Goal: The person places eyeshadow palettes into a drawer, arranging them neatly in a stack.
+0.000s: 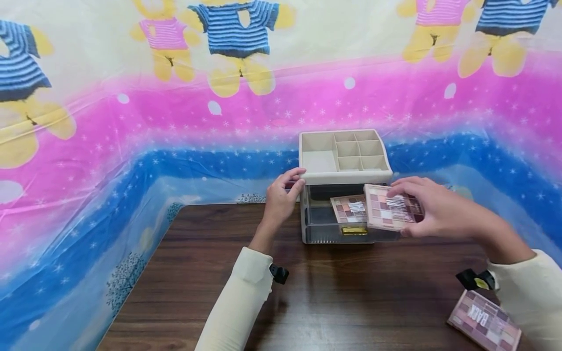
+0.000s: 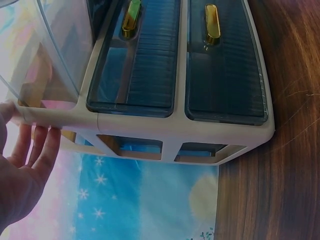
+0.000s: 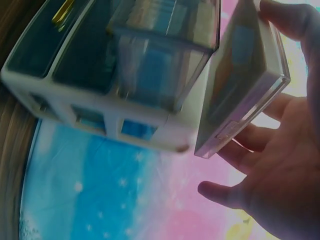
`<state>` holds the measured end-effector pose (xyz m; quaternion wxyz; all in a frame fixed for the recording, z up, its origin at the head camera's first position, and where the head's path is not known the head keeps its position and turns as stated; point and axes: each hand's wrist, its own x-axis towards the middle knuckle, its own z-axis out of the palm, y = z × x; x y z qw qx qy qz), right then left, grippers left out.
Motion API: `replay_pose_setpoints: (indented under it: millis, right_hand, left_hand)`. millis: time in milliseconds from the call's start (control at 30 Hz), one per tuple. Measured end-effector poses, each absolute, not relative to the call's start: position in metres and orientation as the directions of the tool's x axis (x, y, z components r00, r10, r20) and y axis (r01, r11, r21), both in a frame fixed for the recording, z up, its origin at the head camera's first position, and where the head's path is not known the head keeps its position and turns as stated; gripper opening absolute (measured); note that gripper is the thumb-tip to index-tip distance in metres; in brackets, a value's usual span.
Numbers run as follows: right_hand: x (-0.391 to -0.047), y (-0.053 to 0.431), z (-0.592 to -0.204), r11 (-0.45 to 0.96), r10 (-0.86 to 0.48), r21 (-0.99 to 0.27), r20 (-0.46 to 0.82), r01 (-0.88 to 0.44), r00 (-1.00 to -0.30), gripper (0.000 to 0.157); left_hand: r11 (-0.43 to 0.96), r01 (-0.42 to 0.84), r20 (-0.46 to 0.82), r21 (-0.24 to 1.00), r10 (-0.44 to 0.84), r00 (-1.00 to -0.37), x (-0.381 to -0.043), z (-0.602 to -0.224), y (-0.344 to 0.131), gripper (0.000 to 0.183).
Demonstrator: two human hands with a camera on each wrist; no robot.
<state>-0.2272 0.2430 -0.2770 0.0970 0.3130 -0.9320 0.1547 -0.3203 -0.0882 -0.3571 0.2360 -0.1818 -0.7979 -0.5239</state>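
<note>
A cream drawer organizer (image 1: 347,174) stands on the table. Its clear top drawer (image 1: 319,233), with a gold handle (image 1: 354,230), is pulled out. Inside lies an eyeshadow palette (image 1: 344,208), partly covered by another one. That second eyeshadow palette (image 1: 381,210) is held by my right hand (image 1: 439,209), tilted over the drawer's right side, thumb and fingers on its edges. At the organizer's upper left edge, my left hand (image 1: 281,200) grips the frame; the left wrist view shows its fingers (image 2: 48,147) bent behind the rim.
Another eyeshadow palette (image 1: 483,321) lies near the table's front right, beside the right sleeve. Two lower drawers (image 2: 225,75) are closed. Divided compartments (image 1: 360,148) top the organizer. A patterned cloth (image 1: 219,170) hangs behind the wooden table (image 1: 210,263).
</note>
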Motion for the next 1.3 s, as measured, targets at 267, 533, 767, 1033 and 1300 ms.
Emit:
replay_pose_setpoints:
  millis: [267, 533, 767, 1033, 1300]
  right_hand:
    - [-0.245, 0.222, -0.28, 0.681, -0.636, -0.281, 0.229, -0.676, -0.736, 0.06]
    - [-0.251, 0.217, -0.283, 0.615, -0.711, -0.282, 0.205, -0.737, -0.672, 0.051]
    - [-0.249, 0.218, -0.285, 0.654, -0.66, -0.296, 0.226, -0.697, -0.716, 0.047]
    - [-0.232, 0.232, -0.295, 0.743, -0.513, -0.313, 0.302, -0.592, -0.804, 0.046]
    - [-0.209, 0.276, -0.326, 0.845, -0.395, -0.254, 0.297, -0.471, -0.869, 0.058]
  left_hand:
    - [0.371, 0.545, 0.573, 0.752, 0.041, -0.819, -0.32, -0.357, -0.088, 0.025]
    - [0.371, 0.563, 0.591, 0.738, 0.045, -0.805, -0.32, -0.355, -0.088, 0.025]
    - [0.375, 0.563, 0.591, 0.736, 0.047, -0.805, -0.322, -0.353, -0.088, 0.026]
    - [0.373, 0.553, 0.582, 0.745, 0.044, -0.812, -0.322, -0.355, -0.088, 0.026]
    - [0.389, 0.545, 0.577, 0.743, 0.042, -0.816, -0.321, -0.356, -0.086, 0.026]
